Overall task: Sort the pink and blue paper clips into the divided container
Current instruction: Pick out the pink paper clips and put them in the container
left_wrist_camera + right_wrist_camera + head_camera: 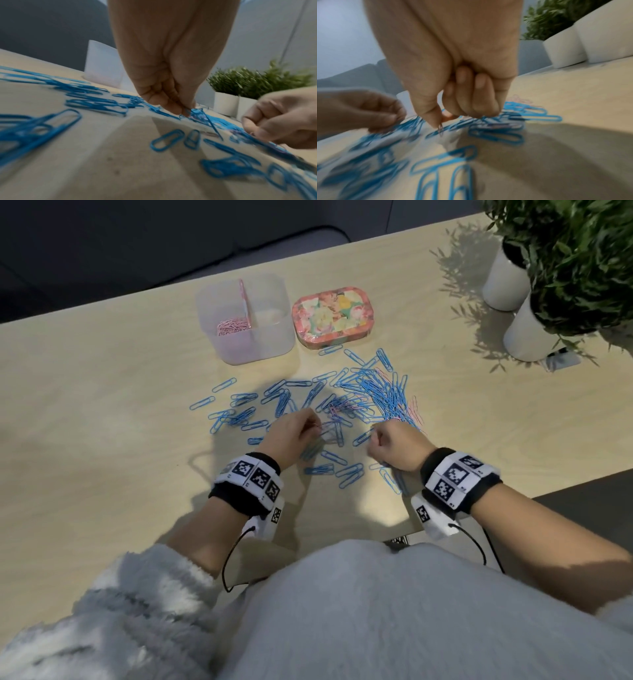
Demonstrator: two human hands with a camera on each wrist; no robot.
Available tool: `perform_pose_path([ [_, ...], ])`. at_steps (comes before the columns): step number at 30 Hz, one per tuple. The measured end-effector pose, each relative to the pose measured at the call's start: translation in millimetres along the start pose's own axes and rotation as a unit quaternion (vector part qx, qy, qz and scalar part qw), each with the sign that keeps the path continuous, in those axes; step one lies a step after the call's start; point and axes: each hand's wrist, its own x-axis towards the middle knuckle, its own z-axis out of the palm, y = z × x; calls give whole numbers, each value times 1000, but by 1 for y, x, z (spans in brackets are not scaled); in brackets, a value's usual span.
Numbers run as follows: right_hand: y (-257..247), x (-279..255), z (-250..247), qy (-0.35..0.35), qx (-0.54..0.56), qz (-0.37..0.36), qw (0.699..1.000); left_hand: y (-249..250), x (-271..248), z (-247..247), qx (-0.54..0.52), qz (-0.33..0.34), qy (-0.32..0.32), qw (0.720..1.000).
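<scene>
Many blue paper clips [363, 392] lie scattered on the wooden table, with a few pink clips [415, 408] mixed into the pile's right side. The translucent divided container [274, 344] stands behind them; pink clips [233, 326] fill its left compartment. My left hand [313, 424] is low over the middle of the pile and pinches a blue clip [186, 115], with another clip [213, 126] dangling from it. My right hand [373, 436] is curled beside it, thumb and forefinger pinching a small clip [440, 129] whose colour is unclear in shadow.
A closed floral tin [330, 316] sits right of the container. Two white pots with green plants [513, 285] stand at the far right. The table's near edge [565, 487] cuts in beside my right wrist. Both wrist views are motion-blurred.
</scene>
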Motion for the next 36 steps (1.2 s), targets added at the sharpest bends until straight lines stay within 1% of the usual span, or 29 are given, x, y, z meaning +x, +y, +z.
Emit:
perform_pose_path([
  [2, 8, 3, -12, 16, 112, 4, 994, -5, -3, -9, -22, -8, 0, 1000],
  [3, 11, 4, -18, 27, 180, 12, 983, -7, -3, -13, -26, -12, -5, 1000],
  [5, 13, 6, -27, 41, 310, 34, 949, -11, -3, -18, -27, -19, -11, 999],
  [6, 12, 7, -29, 48, 355, 42, 933, -13, -3, -20, -29, -24, -9, 999],
  [7, 12, 8, -31, 56, 379, 49, 923, -14, -2, -22, -39, -30, -3, 999],
  [8, 11, 10, -32, 61, 374, 54, 924, -15, 0, -23, -54, -39, 7, 998],
  [9, 10, 12, -33, 66, 342, 52, 936, -15, 2, -24, -74, -51, 17, 996],
  [10, 10, 13, -32, 68, 285, 40, 955, -15, 4, -24, -96, -65, 25, 993],
  [12, 10, 17, -28, 61, 138, 6, 989, -11, 8, -23, -154, -96, 25, 983],
  [14, 9, 16, -24, 68, 8, 4, 998, -4, 10, -18, -216, -117, -3, 969],
  [16, 6, 14, -21, 101, -56, 8, 993, 2, 9, -12, -224, -115, -27, 967],
  [18, 6, 16, -21, 124, -77, 3, 989, 5, 8, -4, -162, -95, -26, 982],
  [20, 6, 19, -19, 119, -104, -8, 987, 8, 7, 4, -61, -63, -14, 996],
  [22, 5, 21, -17, 97, -143, -25, 985, 11, 5, 9, 44, -22, -18, 999],
  [24, 5, 23, -18, 87, -151, -36, 984, 10, 6, 14, 111, 4, -19, 994],
  [25, 6, 24, -19, 89, -123, -39, 988, 10, 7, 16, 123, 7, -20, 992],
  [26, 5, 25, -21, 98, -67, -39, 992, 8, 9, 17, 129, 8, -21, 991],
  [27, 4, 27, -24, 108, 10, -37, 993, 8, 9, 18, 136, 9, -24, 990],
  [28, 0, 29, -27, 110, 102, -31, 988, 7, 10, 18, 146, 12, -29, 989],
  [29, -5, 30, -29, 102, 197, -22, 975, 7, 10, 19, 155, 14, -36, 987],
  [31, -16, 33, -28, 82, 361, 1, 929, 7, 10, 19, 161, 19, -52, 985],
  [32, -23, 35, -28, 79, 417, 16, 905, 7, 10, 19, 161, 23, -60, 985],
  [34, -35, 42, -26, 79, 475, 53, 875, 4, 8, 19, 177, 42, -63, 981],
  [35, -41, 47, -25, 76, 477, 70, 873, 3, 6, 19, 183, 49, -60, 980],
  [36, -45, 50, -23, 74, 462, 74, 881, 1, 4, 19, 183, 54, -56, 980],
])
